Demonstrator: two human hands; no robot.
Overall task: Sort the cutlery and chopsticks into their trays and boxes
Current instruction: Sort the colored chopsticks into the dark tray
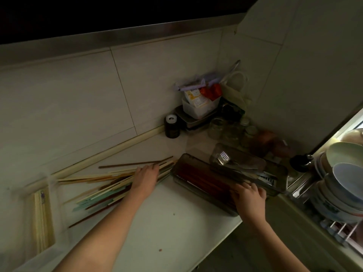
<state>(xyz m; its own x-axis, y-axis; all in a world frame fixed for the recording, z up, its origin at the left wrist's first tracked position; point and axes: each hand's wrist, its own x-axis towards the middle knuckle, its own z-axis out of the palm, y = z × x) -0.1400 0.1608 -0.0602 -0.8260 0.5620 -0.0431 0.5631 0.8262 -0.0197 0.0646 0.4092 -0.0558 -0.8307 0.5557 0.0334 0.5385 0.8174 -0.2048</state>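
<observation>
Counter: a pale worktop (167,222) in a dim kitchen corner, with small dark spots near its front edge.
Clear box: at the near left, a see-through box (42,216) holds pale chopsticks laid lengthwise.
Loose chopsticks: a mixed pile (102,188) of cream, mint-green and dark brown sticks lies fanned on the counter, left of the dark tray.
Left hand: the left hand (146,177) lies palm down on the pile; whether its fingertips pinch a stick, I cannot tell.
Right hand: the right hand (248,194) rests on the near end of the tray, fingers curled over the red-brown chopsticks there.
Tray: a dark long tray (196,163) holds red-brown chopsticks (204,178); a smaller clear box with forks (223,157) sits across its far side.
Right side: stacked bowls (341,173) in a dish rack.
Corner: jars (216,128) and a white tub (198,107) with packets stand against the tiled wall (78,95).
</observation>
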